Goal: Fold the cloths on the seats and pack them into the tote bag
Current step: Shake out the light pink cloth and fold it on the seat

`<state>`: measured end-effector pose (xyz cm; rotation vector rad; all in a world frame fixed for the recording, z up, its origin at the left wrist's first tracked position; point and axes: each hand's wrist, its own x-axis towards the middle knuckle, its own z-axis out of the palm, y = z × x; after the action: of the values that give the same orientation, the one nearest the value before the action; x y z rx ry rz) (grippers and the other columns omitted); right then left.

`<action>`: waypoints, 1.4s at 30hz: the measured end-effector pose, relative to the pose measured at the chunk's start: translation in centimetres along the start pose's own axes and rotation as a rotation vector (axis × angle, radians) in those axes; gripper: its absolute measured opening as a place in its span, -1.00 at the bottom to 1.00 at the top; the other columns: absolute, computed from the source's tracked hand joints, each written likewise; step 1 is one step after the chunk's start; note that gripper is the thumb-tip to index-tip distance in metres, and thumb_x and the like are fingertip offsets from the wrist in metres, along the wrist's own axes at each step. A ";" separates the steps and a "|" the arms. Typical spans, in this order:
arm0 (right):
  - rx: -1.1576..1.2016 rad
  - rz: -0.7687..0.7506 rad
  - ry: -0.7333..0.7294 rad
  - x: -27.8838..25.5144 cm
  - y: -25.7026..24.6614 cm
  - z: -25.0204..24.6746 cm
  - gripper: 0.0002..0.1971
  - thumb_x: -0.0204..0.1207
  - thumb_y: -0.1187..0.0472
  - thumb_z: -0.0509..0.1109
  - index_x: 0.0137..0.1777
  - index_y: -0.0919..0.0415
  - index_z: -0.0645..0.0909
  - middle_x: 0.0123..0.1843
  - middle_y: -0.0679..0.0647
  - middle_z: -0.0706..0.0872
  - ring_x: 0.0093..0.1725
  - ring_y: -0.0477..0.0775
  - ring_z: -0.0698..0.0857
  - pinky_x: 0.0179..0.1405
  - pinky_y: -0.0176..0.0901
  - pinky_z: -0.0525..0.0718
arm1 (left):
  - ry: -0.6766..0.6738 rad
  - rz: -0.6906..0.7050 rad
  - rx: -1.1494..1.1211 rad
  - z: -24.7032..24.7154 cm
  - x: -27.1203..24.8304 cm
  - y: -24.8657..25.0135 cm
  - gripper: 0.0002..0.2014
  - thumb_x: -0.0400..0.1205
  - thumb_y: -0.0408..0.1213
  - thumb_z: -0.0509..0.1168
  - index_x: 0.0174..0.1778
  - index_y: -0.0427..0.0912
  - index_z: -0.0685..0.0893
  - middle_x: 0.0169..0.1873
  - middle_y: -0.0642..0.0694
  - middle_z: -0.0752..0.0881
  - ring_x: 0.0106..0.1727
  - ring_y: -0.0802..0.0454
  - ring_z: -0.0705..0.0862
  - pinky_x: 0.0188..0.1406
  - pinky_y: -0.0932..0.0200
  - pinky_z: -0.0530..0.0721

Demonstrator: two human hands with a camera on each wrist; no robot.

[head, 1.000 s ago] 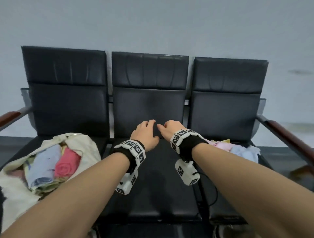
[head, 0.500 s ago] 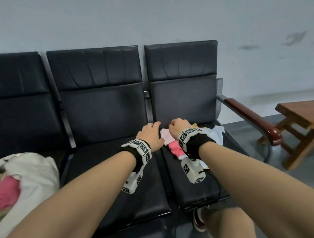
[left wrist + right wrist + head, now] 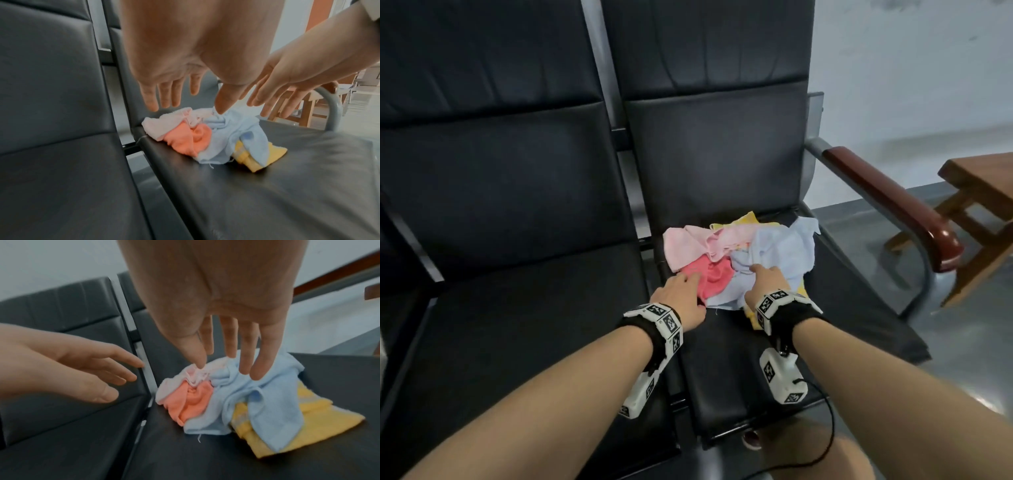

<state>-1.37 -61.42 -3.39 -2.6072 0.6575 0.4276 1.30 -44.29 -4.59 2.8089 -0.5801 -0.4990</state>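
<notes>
Both hands have come forward from the gap between the two seats and now hang over the heap of cloths, which a second ago lay mostly hidden behind the right wrist; the tote bag on the far left seat has dropped out of view.

The left hand (image 3: 681, 294) hovers with fingers straight and spread, its fingertips (image 3: 152, 104) just above the near left edge of the heap — holding nothing. The right hand (image 3: 767, 284) reaches down with fingers extended too; its thumb tip looks to touch the pale pink cloth (image 3: 185, 374) in the right wrist view, and two fingers lie against the light blue cloth (image 3: 242, 395), but nothing is gripped.

The heap sits toward the back left of the rightmost seat (image 3: 859, 308), close to the gap beside the middle seat (image 3: 534, 325). All cloths are crumpled and unfolded. A coral cloth (image 3: 714, 279) lies at the near left, the pale pink one behind it, the light blue one draped over the right side, and a yellow cloth (image 3: 308, 426) spread underneath, showing at the near right and again at the back.

A wooden armrest (image 3: 887, 198) runs along the seat's right side — beyond it stands a wooden stool (image 3: 983, 185) on the grey floor.
</notes>
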 end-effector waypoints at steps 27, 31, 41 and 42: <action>0.147 -0.126 -0.043 7.7 -1.5 8.9 -0.27 0.33 0.00 0.23 0.56 -0.11 0.17 0.49 0.06 0.50 0.39 0.25 0.58 0.34 0.39 0.50 | 0.161 -0.079 0.011 5.3 13.0 -3.4 -0.71 0.65 -0.34 0.24 0.29 -0.12 0.64 0.17 -0.15 0.69 0.23 -0.20 0.64 0.11 -0.03 0.58; 0.152 -0.117 -0.089 5.8 -2.6 7.2 -0.24 0.19 -0.22 0.05 0.48 -0.11 0.26 0.36 0.01 0.63 0.37 0.21 0.60 0.37 0.40 0.41 | 0.111 -0.140 -0.108 2.8 11.0 -3.3 -0.82 0.57 -0.10 0.49 -0.10 -0.14 0.74 -0.13 -0.12 0.76 -0.01 -0.13 0.73 -0.15 0.13 0.53; 0.113 -0.234 0.096 -0.4 -6.5 0.2 -0.16 0.57 0.16 0.31 0.71 -0.11 -0.12 0.39 0.25 0.61 0.34 0.28 0.61 0.30 0.04 0.60 | 0.466 0.010 -0.107 -8.1 2.8 -1.0 -0.81 0.71 -0.37 0.14 0.21 -0.10 0.50 0.14 -0.15 0.62 0.12 -0.22 0.65 0.06 -0.10 0.58; 0.144 -0.250 0.108 -1.2 -7.3 -0.9 -0.12 0.57 0.18 0.33 0.72 -0.12 -0.17 0.28 0.21 0.67 0.26 0.25 0.65 0.25 0.03 0.62 | 0.476 0.026 -0.165 -9.6 1.8 -0.7 -0.81 0.71 -0.41 0.09 0.20 -0.12 0.46 0.08 -0.18 0.65 0.06 -0.26 0.66 0.03 -0.14 0.62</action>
<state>1.49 -55.54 0.12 -2.5440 0.3730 0.1576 6.62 -42.95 3.51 2.6199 -0.4470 0.1263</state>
